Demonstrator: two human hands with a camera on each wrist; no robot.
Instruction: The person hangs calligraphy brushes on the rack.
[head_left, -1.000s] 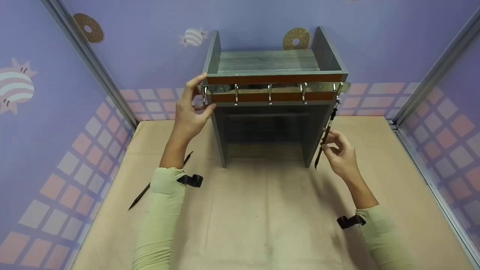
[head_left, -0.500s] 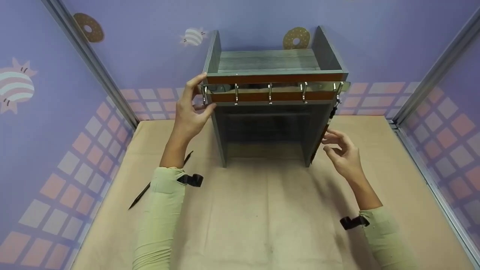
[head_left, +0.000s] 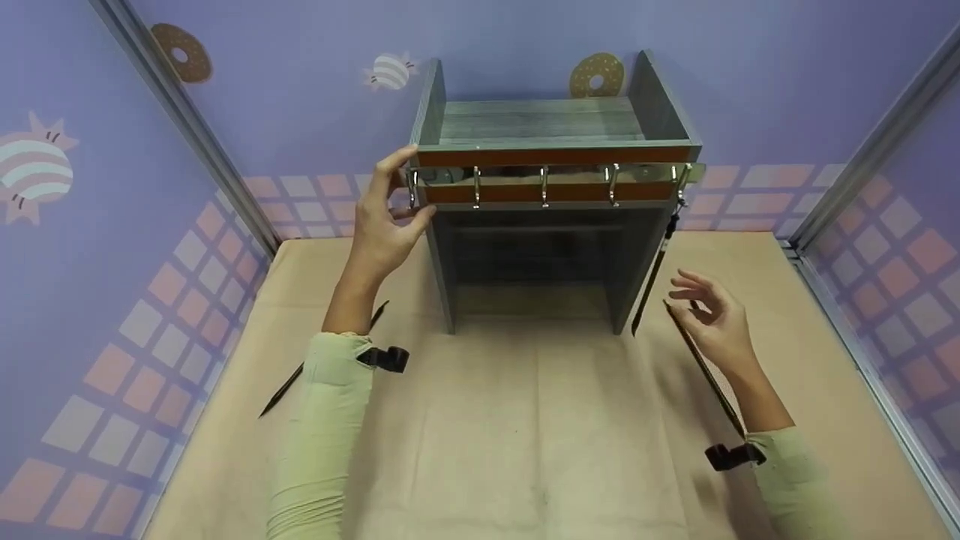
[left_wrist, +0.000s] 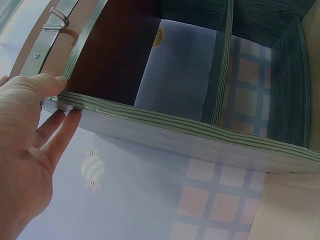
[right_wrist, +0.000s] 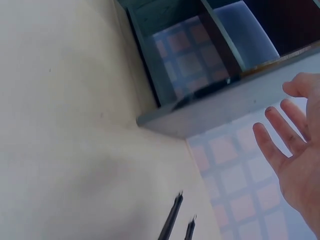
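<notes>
Shelf unit (head_left: 551, 217): grey, wood-grained boards, boxy, open at the front, standing upright on the table (head_left: 525, 450) against the back wall.
Front band: two reddish-brown strips with a shiny metal rail (head_left: 547, 176) between them, carrying a row of curved silver hooks.
Left hand (head_left: 386, 221): at the unit's upper left corner, thumb curled over the front edge, fingers (left_wrist: 60, 127) lying fairly straight against the outer side board; grips the corner lightly.
Right hand (head_left: 716, 319): in the air just right of the unit's lower right side, fingers (right_wrist: 272, 142) spread and relaxed, holding nothing, touching nothing.
Hanging brush (head_left: 651, 281): long, thin, dark, pointed at the lower end; dangles by a short loop from the rightmost hook, slanting down beside the right side board, tip close to the table; near the right hand, apart from it.
Brush under right forearm (head_left: 705, 371): slim, dark stick lying on the table, partly hidden by the wrist.
Brush at left (head_left: 315, 367): another thin dark stick flat on the table, partly covered by the left sleeve.
Table: beige, matte, cloth-like cover with faint creases.
Surroundings: lilac walls with doughnut and striped candy prints, pink and white check band below, grey metal posts at the corners.
Sleeves: pale green, a black strap at each wrist.
</notes>
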